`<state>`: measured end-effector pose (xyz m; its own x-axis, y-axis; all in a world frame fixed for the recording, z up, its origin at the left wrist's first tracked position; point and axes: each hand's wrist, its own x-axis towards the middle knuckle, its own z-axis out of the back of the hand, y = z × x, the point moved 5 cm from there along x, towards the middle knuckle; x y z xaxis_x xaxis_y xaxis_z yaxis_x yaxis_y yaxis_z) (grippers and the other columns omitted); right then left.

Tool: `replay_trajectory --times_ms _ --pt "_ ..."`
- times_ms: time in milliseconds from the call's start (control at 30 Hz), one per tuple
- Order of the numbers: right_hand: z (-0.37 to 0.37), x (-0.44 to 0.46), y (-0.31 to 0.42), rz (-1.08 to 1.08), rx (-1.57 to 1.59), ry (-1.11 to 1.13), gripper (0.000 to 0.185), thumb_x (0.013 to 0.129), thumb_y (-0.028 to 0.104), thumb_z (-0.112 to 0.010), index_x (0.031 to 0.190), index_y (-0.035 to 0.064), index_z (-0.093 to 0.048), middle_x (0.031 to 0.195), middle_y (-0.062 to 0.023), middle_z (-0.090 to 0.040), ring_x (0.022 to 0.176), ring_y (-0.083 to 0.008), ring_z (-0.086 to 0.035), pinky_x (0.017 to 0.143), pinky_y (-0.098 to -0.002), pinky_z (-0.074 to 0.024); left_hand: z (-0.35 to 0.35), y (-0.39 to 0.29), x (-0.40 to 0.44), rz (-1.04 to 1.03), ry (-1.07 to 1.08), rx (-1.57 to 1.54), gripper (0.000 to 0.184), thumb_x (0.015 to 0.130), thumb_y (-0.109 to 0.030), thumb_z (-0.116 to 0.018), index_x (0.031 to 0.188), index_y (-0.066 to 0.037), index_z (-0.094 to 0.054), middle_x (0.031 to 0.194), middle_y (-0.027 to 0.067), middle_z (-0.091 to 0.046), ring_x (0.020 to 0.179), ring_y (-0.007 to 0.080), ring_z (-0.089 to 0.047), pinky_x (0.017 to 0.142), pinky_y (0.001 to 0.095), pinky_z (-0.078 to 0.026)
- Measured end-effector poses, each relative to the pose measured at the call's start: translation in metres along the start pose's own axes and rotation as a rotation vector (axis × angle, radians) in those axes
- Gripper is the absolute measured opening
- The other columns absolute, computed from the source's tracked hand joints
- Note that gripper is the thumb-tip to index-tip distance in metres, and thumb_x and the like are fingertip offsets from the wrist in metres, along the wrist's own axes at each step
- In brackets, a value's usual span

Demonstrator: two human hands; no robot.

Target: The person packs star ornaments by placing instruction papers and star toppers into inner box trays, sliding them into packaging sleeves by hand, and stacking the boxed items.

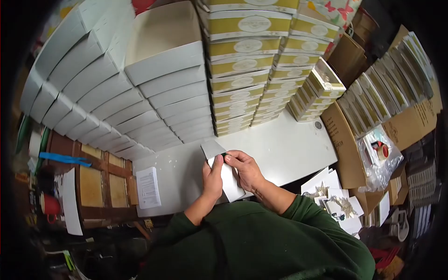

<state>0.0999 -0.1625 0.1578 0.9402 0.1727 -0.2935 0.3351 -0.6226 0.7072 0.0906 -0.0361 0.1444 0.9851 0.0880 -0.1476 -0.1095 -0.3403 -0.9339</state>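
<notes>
Close in front of my body, both hands are on a white folded card piece [228, 179], which has a grey flap [212, 148] at its far end. My left hand [213, 181] is closed around its left side, thumb on top. At the right side, my right hand [246, 170] has its thumb and forefinger pinched at a small dark piece [223, 155]. The left thumb tip lies next to this dark piece too. What the dark piece is, I cannot make out, since the fingers cover most of it.
Stacks of white boxes [182, 95] and gold-and-white boxes [240, 84] rise along the back of the white table [289, 144]. A stack of printed sheets [148, 187] lies at left. At right are a cardboard carton [343, 140], a clear plastic bag [380, 161] and card scraps [343, 207].
</notes>
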Motion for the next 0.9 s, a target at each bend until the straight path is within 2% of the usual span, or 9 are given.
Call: replay_trajectory --times_ms 167,300,467,567,633,733,800,833,900 --pt "0.006 -0.01 -0.002 0.012 -0.015 -0.062 0.017 0.1 0.007 -0.069 0.115 0.0004 -0.065 0.102 -0.008 -0.067 0.095 -0.0135 -0.062 0.093 -0.0253 -0.0496 -0.015 -0.003 -0.01 0.002 0.003 -0.102 0.033 0.106 -0.026 -0.062 0.123 0.002 -0.061 0.108 0.0083 -0.068 0.095 0.0138 -0.062 0.085 0.0272 -0.05" --pt "0.005 0.002 0.005 0.228 -0.307 -0.17 0.016 0.1 0.009 -0.07 0.111 0.0028 -0.061 0.099 -0.0061 -0.064 0.091 -0.0123 -0.058 0.089 -0.0255 -0.0488 -0.02 -0.004 -0.004 0.012 0.005 -0.05 0.033 0.105 -0.023 -0.064 0.125 0.003 -0.059 0.111 0.01 -0.068 0.098 0.0144 -0.062 0.087 0.027 -0.05" --pt "0.008 0.009 0.005 0.11 -0.318 -0.187 0.015 0.102 0.015 -0.067 0.108 0.004 -0.059 0.097 -0.0058 -0.062 0.088 -0.0126 -0.056 0.084 -0.0261 -0.0487 -0.028 -0.013 0.002 0.08 -0.012 -0.08 0.033 0.104 -0.021 -0.065 0.124 0.004 -0.059 0.11 0.0111 -0.068 0.097 0.0144 -0.062 0.086 0.0267 -0.051" --pt "0.021 0.005 0.008 0.057 -0.24 -0.111 0.016 0.103 0.018 -0.065 0.108 0.004 -0.059 0.097 -0.0058 -0.061 0.086 -0.0132 -0.056 0.082 -0.0263 -0.0487 0.014 -0.02 0.012 0.144 -0.1 0.007 0.037 0.102 -0.02 -0.066 0.128 0.005 -0.058 0.114 0.0132 -0.069 0.1 0.0182 -0.066 0.086 0.0292 -0.053" --pt "0.038 -0.001 0.017 0.009 -0.171 -0.038 0.018 0.104 0.021 -0.063 0.108 0.0041 -0.06 0.097 -0.0059 -0.061 0.085 -0.0138 -0.056 0.08 -0.0266 -0.0488 0.063 -0.016 0.023 0.292 -0.107 -0.395 0.043 0.1 -0.02 -0.067 0.133 0.005 -0.056 0.117 0.0178 -0.07 0.102 0.0235 -0.069 0.087 0.0327 -0.055" --pt "0.096 -0.005 0.021 -0.042 -0.35 -0.093 0.016 0.104 0.021 -0.06 0.108 0.0051 -0.061 0.097 -0.0062 -0.06 0.085 -0.0154 -0.057 0.077 -0.0273 -0.049 0.103 -0.035 0.011 0.262 -0.192 -0.557 0.046 0.099 -0.021 -0.066 0.135 0.006 -0.055 0.117 0.0198 -0.071 0.099 0.0287 -0.071 0.084 0.0358 -0.058" --pt "0.146 -0.015 0.028 -0.153 -0.285 -0.436 0.011 0.1 0.013 -0.06 0.108 0.0057 -0.062 0.097 -0.006 -0.061 0.083 -0.0163 -0.059 0.075 -0.0285 -0.05 0.139 -0.014 0.008 0.358 -0.337 -0.567 0.049 0.095 -0.014 -0.07 0.135 0.007 -0.054 0.113 0.0195 -0.072 0.093 0.0289 -0.072 0.079 0.0367 -0.059" --pt "0.163 -0.017 0.036 -0.117 -0.307 -0.493 0.011 0.099 0.011 -0.058 0.108 0.006 -0.062 0.097 -0.0059 -0.061 0.082 -0.0167 -0.059 0.075 -0.0286 -0.0501 0.137 -0.018 0.008 0.356 -0.338 -0.568 0.049 0.095 -0.014 -0.07 0.135 0.007 -0.054 0.113 0.0195 -0.072 0.093 0.0289 -0.072 0.079 0.0367 -0.059" --pt "0.187 -0.021 0.055 -0.077 -0.344 -0.546 0.012 0.098 0.009 -0.057 0.108 0.0063 -0.063 0.097 -0.0058 -0.061 0.081 -0.017 -0.06 0.074 -0.0286 -0.0502 0.128 -0.03 0.005 0.327 -0.24 -0.224 0.048 0.092 -0.011 -0.072 0.134 0.007 -0.055 0.112 0.0192 -0.072 0.092 0.0289 -0.072 0.079 0.0373 -0.059"
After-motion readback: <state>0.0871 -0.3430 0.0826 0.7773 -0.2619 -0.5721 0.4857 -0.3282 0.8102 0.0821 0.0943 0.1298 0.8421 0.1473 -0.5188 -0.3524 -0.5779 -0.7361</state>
